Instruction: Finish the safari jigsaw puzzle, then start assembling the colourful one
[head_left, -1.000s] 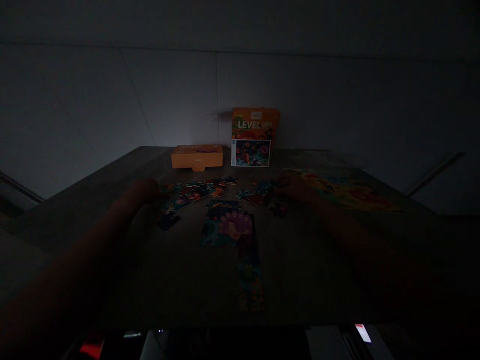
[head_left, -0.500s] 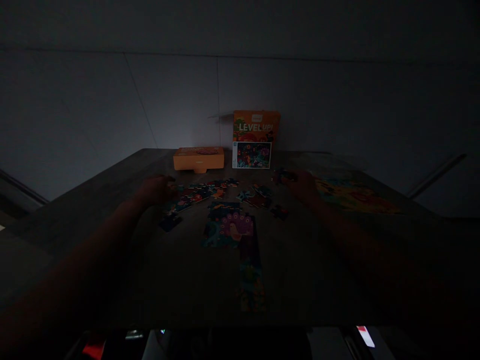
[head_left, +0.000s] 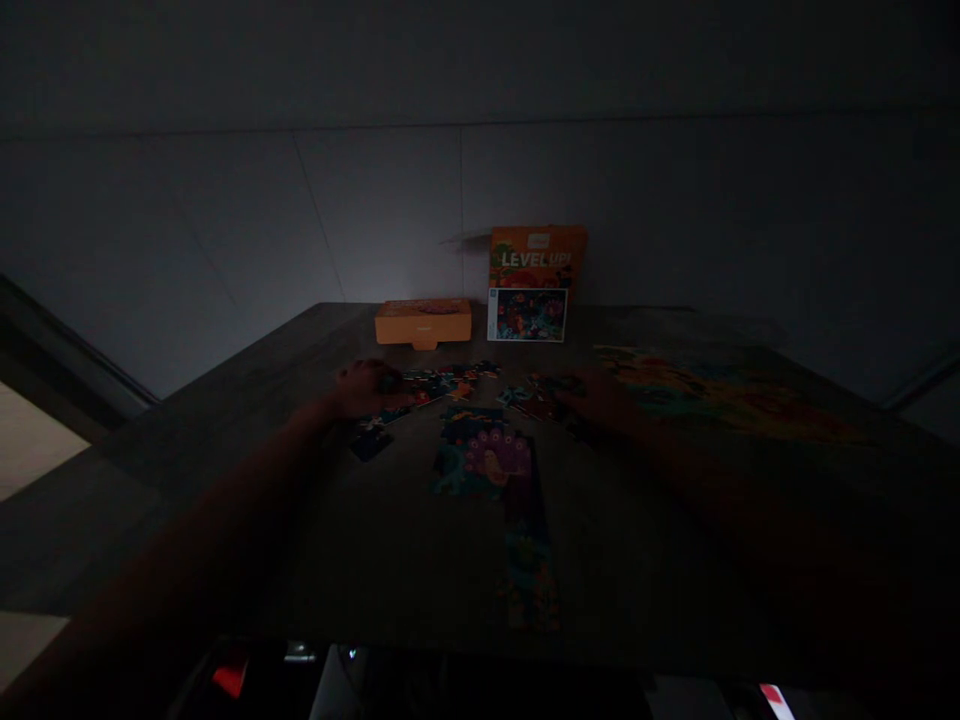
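Observation:
The scene is very dark. My left hand [head_left: 361, 388] rests at the left end of a heap of loose jigsaw pieces [head_left: 442, 380], thumb and fingers apart, touching or just above the pieces. On the right, my right hand [head_left: 596, 395] has its fingers bent around a dark puzzle piece [head_left: 562, 384], beside a smaller group of pieces [head_left: 517, 397]. Between my forearms lies a joined puzzle section [head_left: 495, 458] with a purple peacock, and a joined strip [head_left: 529, 560] runs from it towards me. One loose piece [head_left: 371, 446] lies below my left hand.
An orange box [head_left: 424, 325] lies at the back of the table [head_left: 337, 560]. An upright orange "LEVEL UP!" box [head_left: 538, 245] stands beside it, with a picture card [head_left: 527, 316] leaning in front. A colourful yellow-red sheet or puzzle [head_left: 720, 395] lies right. A wall is behind.
My right hand has come nearer to me, down to the right group of pieces. My left hand has moved right onto the heap and spread its fingers. The view has shifted slightly left.

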